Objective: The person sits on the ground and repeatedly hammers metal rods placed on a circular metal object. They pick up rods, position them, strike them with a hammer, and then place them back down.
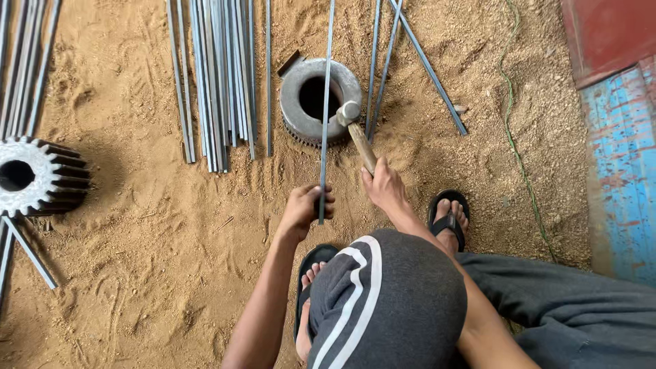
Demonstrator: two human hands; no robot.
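Observation:
My left hand [304,209] grips the near end of a long thin steel rod [326,102] that lies across a grey gear wheel [292,96] sunk in the sand. My right hand [384,188] holds a wooden-handled hammer [358,133], its metal head resting on the gear's rim right beside the rod. I squat over them, with my knee in grey striped cloth low in the view and both feet in black sandals.
A bundle of several steel rods [219,75] lies to the left, more rods [27,61] at the far left, and a few loose rods [427,65] on the right. A white toothed gear [51,178] lies at the left edge. A blue and red metal surface [622,137] borders the right.

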